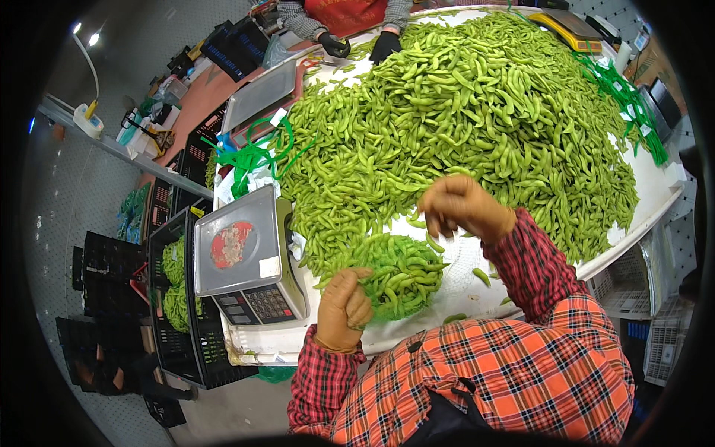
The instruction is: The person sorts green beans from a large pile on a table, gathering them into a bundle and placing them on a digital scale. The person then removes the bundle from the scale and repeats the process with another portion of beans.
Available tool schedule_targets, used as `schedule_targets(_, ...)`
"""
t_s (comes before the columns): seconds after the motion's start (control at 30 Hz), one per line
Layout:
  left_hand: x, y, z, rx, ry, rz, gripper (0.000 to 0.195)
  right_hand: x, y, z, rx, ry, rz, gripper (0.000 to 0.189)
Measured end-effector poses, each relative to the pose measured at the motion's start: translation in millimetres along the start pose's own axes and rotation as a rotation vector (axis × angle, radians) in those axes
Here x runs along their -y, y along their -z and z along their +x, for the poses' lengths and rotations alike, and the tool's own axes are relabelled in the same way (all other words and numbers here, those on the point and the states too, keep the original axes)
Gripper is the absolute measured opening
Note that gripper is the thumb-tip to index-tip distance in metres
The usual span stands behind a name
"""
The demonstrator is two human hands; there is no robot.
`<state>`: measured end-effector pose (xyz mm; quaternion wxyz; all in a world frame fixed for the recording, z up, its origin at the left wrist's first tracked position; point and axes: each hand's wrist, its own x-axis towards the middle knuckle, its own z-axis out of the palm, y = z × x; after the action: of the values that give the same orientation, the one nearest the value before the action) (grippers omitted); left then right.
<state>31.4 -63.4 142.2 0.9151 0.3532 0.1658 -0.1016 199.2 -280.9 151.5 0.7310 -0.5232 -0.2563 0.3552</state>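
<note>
My left hand (343,304), in a tan rubber glove, is closed on the edge of a green mesh bag (399,279) filled with green soybean pods. My right hand (461,204), gloved alike and slightly blurred, is raised over the near edge of the heap with its fingers curled; a pod hangs just below it, and whether the fingers hold anything is unclear. A large heap of soybean pods (475,112) covers much of the white table (466,290). Left of the bag stands a digital scale (240,240), its worn plate bearing nothing.
Green mesh bags with white tags (251,162) lie behind the scale. A black crate (192,335) beside the table holds filled bags. A second scale (262,95) and a yellow scale (570,33) stand farther off. Across the table a co-worker's black-gloved hands (385,47) touch the pods.
</note>
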Motion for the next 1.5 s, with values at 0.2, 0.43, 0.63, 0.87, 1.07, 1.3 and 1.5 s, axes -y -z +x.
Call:
schedule_targets(0.2,5,-10,-1,0.027,0.049,0.087,0.022,-78,27,98,-0.203,0.047,-1.445,0.072)
schedule_targets(0.43,4,-3,-1,-0.025,0.017,0.053,0.022,-135,31,71,-0.116,-0.056,-1.784,0.069)
schedule_targets(0.63,11,-7,-3,-0.019,0.013,0.064,0.021,-135,31,48,-0.13,-0.099,-1.757,0.065)
schedule_targets(0.87,11,-13,-8,-0.044,0.004,0.095,0.021,-123,29,48,-0.163,-0.194,-1.691,0.07)
schedule_targets(1.07,11,-13,-11,-0.039,-0.012,0.093,0.02,-136,35,21,-0.171,-0.16,-1.409,0.04)
schedule_targets(1.3,5,-14,-6,-0.02,0.005,0.071,0.023,-82,45,23,-0.403,0.083,-0.018,0.065)
schedule_targets(1.5,-7,-24,5,-0.048,-0.044,-0.014,0.025,-21,20,20,-0.326,0.028,0.359,0.054)
